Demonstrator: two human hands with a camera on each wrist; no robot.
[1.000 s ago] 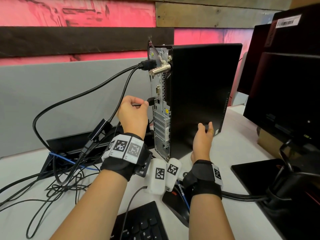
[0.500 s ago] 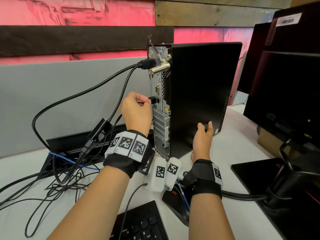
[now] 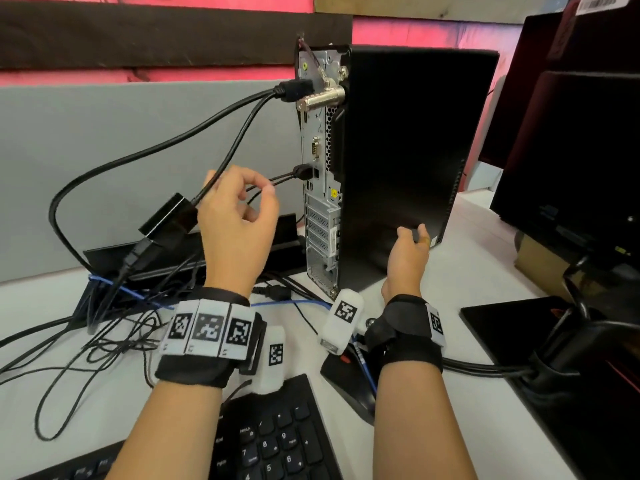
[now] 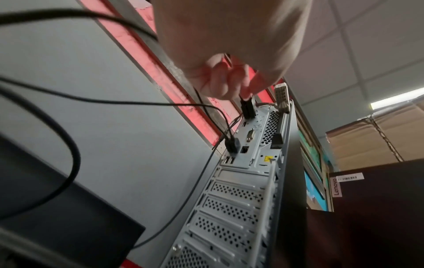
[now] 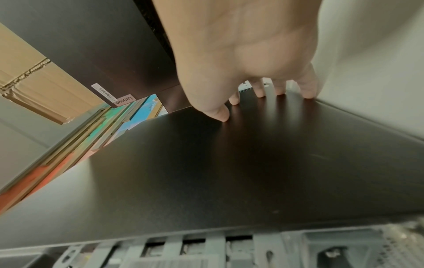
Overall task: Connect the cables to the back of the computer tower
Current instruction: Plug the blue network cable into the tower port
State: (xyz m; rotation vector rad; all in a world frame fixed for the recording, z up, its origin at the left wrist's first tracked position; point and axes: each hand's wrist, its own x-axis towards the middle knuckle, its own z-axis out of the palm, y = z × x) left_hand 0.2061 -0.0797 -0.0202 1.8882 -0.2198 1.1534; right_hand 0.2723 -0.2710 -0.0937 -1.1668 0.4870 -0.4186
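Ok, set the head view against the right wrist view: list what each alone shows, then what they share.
Head view only: the left hand loosely curled, just off the thin cable whose plug sits in the tower's rear panel; the keyboard too. Right wrist view only: the fingertips pressed on the panel's far edge. Both: the right hand braced against the tower's black side panel.

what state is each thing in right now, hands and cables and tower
left hand: off the plug, fingers loosely curled, grip empty
right hand: fingertips on the tower's side panel
thin cable plug: seated in a rear port
thick cable plug: plugged in near the top
computer tower: upright on the desk
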